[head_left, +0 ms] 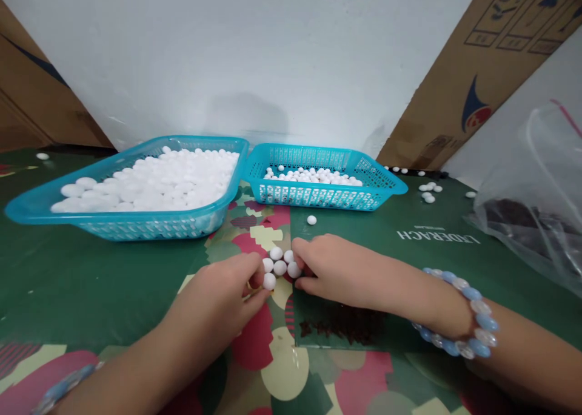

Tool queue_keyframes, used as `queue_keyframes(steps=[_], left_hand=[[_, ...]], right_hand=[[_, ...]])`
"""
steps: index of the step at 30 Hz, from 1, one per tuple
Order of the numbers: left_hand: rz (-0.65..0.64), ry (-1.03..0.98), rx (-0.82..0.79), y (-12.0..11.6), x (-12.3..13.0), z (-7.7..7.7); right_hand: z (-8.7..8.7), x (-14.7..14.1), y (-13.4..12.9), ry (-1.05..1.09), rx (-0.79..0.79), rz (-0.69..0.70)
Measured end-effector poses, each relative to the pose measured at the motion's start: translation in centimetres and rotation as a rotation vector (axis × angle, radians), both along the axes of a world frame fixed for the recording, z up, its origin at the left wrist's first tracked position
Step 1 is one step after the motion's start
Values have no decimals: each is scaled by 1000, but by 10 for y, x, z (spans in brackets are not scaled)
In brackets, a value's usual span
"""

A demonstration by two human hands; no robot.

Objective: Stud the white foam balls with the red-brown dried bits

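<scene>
Several small white balls (279, 267) form a cluster on the patterned surface at the centre. My left hand (231, 281) is at the cluster's left side, its fingers pinched on a white ball at the lower left. From the right, my right hand (327, 266) reaches in with its fingers closed around a white ball at the cluster's right edge. One loose white ball (311, 219) lies just beyond my right hand. Dark brown small pieces (345, 325) are heaped below my right wrist, partly in shadow.
A blue basket (150, 230) heaped with white balls stands at the back left, touching a second blue basket (318, 196) holding fewer balls. Loose balls (428, 198) lie at the right, near a clear bag (522, 178) with dark contents. Cardboard (436, 99) leans behind.
</scene>
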State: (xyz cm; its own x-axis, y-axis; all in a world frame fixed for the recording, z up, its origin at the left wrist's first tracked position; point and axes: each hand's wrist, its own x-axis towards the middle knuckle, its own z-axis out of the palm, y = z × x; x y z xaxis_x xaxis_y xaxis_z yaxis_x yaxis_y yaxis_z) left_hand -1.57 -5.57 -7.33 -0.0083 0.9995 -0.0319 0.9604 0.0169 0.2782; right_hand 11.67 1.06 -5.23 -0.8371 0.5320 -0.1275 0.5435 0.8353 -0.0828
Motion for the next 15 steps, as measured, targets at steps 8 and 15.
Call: queue_keyframes(steps=[8,15], left_hand=[[2,-6,25,-2,1,1],[8,-47,25,-1,-1,1]], right_hand=[[0,0,-1,-23,-2,9],[2,0,-2,-46,16,-20]])
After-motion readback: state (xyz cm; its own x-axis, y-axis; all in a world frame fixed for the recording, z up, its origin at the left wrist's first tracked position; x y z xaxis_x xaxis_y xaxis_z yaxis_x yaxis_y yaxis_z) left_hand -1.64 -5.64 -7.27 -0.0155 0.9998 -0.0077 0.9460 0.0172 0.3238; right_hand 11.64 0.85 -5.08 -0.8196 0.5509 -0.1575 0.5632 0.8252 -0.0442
